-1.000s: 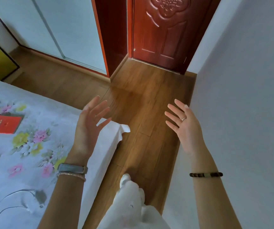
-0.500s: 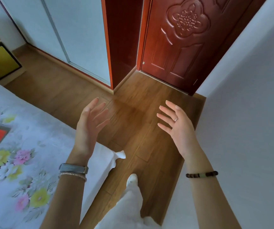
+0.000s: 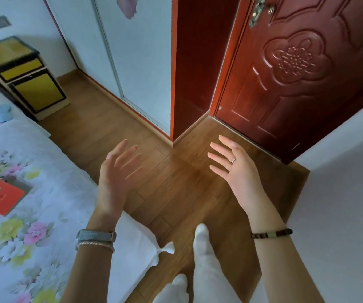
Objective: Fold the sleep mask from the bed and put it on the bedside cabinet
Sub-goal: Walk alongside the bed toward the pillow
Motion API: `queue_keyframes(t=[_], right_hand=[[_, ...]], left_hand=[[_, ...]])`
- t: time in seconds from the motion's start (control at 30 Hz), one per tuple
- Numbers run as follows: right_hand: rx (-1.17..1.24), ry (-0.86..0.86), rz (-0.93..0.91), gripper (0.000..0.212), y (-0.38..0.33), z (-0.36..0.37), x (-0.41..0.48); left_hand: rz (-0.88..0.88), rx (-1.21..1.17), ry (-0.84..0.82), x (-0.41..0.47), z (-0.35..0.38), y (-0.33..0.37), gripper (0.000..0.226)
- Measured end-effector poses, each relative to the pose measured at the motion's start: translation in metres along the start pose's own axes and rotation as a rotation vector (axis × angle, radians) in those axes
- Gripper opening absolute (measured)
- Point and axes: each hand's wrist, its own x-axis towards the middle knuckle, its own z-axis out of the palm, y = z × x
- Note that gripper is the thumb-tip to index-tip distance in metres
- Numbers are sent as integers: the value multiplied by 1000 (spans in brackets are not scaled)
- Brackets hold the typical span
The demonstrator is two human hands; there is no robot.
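View is swinging left along the bed (image 3: 44,162): the yellow bedside cabinet (image 3: 26,76), only partly seen a second ago, is now showing in full at the bed's far end, so the goal spot is located. A pale blue item (image 3: 1,113) (possibly the sleep mask, too blurred to confirm) is lying near it. Left hand (image 3: 116,178) and right hand (image 3: 235,169) are hovering over the floor, fingers spread, holding nothing.

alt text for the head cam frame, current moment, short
Two empty, open hands, left hand and right hand, are raised over a wooden floor beside a floral-sheeted bed. A pale blue item, possibly the sleep mask, lies near the yellow bedside cabinet; a red booklet also lies on the bed.
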Motion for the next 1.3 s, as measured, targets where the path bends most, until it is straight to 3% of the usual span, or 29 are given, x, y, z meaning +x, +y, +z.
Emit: queue_keyframes(t=[0.63,0.87,1.3], right_hand=[[-74,-515,123,34,-55,97,325],[-106,-674,146,35,-65,183,397],[-180,-849,73,31,-91,381,511]], left_hand=[[131,-141,541,191,-11,13,56],[162,-150,744,235,-56,31,49],[229,-120,850,374,-176,83,49]])
